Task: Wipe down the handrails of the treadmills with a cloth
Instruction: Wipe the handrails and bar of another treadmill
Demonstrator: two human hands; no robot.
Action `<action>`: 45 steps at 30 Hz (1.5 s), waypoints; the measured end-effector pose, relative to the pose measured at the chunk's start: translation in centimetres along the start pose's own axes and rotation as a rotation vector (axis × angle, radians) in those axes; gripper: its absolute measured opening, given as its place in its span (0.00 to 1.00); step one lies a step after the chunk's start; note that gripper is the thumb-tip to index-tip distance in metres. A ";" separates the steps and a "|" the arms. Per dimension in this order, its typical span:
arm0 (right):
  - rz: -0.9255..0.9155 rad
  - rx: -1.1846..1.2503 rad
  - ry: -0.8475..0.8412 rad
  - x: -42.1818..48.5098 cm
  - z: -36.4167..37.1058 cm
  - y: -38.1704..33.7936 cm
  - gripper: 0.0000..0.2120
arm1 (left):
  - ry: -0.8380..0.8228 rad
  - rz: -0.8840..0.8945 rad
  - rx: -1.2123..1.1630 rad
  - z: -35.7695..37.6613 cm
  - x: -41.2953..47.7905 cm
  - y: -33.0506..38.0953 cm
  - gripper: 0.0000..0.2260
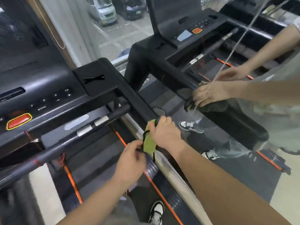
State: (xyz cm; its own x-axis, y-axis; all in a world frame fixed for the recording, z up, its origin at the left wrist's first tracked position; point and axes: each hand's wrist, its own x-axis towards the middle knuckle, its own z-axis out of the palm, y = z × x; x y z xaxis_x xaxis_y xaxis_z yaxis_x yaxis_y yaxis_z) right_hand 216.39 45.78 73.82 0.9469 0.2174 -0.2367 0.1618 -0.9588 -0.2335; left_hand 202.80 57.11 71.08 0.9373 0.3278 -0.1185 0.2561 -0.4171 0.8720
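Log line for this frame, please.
right hand grips green cloth on black treadmill handrail | left hand pinches cloth's lower edge

Left hand (131,158) pinching, right hand (164,133) clenched just ahead, knuckles up, close together.

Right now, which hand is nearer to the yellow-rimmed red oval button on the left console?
Left. The left hand pinches the green cloth right of the red oval button; the right hand grips it on the black handrail, farther right.
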 end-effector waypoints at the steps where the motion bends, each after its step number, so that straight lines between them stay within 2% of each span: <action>1: -0.007 0.015 0.000 -0.4 0.1 0.3 0.31 | 0.001 -0.006 0.009 0.1 -0.3 0.4 0.22; 4: -0.069 -0.063 0.092 -4.3 1.3 3.4 0.37 | 0.023 0.003 0.000 1.2 -1.2 1.8 0.20; 6: -0.071 -0.101 0.116 -8.5 2.1 6.9 0.36 | 0.018 -0.009 -0.004 2.7 -1.7 1.7 0.17; 10: -0.041 -0.230 0.214 -15.5 3.6 13.0 0.33 | -0.145 0.012 -0.019 6.5 -3.0 2.5 0.12; 14: 0.013 -0.284 0.169 -16.2 3.3 13.1 0.34 | -0.161 0.074 0.021 7.7 -4.0 3.2 0.12; 20: 0.060 -0.113 0.137 -8.5 1.6 6.7 0.30 | -0.069 0.139 0.051 5.2 -2.9 2.7 0.14; 24: 0.049 -0.008 0.036 -5.9 0.9 5.0 0.31 | 0.056 0.207 0.138 3.9 -2.3 3.4 0.15; 26: 0.047 0.030 0.075 -7.7 0.9 6.6 0.32 | 0.065 0.255 0.182 3.8 -2.0 3.8 0.15; 29: 0.065 0.033 0.078 -12.8 1.7 10.4 0.38 | -0.025 0.219 0.100 4.8 -2.6 4.9 0.15; 34: 0.122 0.096 0.284 -21.2 3.7 17.1 0.31 | -0.105 0.240 -0.023 8.7 -4.1 6.7 0.13; 38: 0.178 0.181 0.231 -22.9 4.1 17.5 0.33 | -0.124 0.222 -0.114 9.9 -5.5 7.4 0.11; 41: 0.223 0.220 0.107 -21.6 3.1 16.7 0.36 | -0.111 0.141 -0.137 8.5 -5.4 5.6 0.11; 45: 0.155 0.113 -0.003 -17.0 0.9 14.4 0.33 | -0.027 0.054 -0.162 6.3 -4.4 4.1 0.11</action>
State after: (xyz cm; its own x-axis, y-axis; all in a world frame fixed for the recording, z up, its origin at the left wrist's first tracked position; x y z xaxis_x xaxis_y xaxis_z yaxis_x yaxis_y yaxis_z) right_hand 202.40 28.46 73.64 0.9572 0.0694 -0.2808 -0.0184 -0.9542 -0.2986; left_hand 201.21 48.62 72.15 0.9552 0.2849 -0.0802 0.1658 -0.2907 0.9423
